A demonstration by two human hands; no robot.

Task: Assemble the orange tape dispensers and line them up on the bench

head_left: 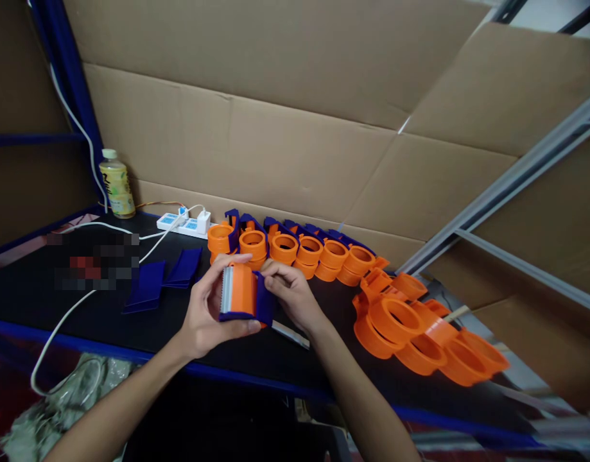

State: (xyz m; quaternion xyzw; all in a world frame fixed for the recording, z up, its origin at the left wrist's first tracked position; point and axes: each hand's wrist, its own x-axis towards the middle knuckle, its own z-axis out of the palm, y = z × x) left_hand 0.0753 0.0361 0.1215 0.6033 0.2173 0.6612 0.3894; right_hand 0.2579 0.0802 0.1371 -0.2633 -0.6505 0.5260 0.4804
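An orange and dark-blue tape dispenser (241, 292) with a grey serrated blade is held up above the black table. My left hand (201, 317) is closed round its blade side, thumb below and fingers above. On the other side, my right hand (295, 295) pinches the dispenser's blue part with bent fingers; its fingertips are partly hidden. Under my right wrist lies a thin metallic strip (291, 335), possibly a knife or blade. Just behind my hands, a row of orange rings (310, 247) with blue parts stands along the cardboard wall.
Orange dispenser bodies (420, 333) are heaped on the right. Flat blue plates (145, 285) lie at the left, near a white power strip (183, 223) and its cables. A yellow-labelled bottle (117, 186) stands in the back left corner. Part of the left table is blurred out.
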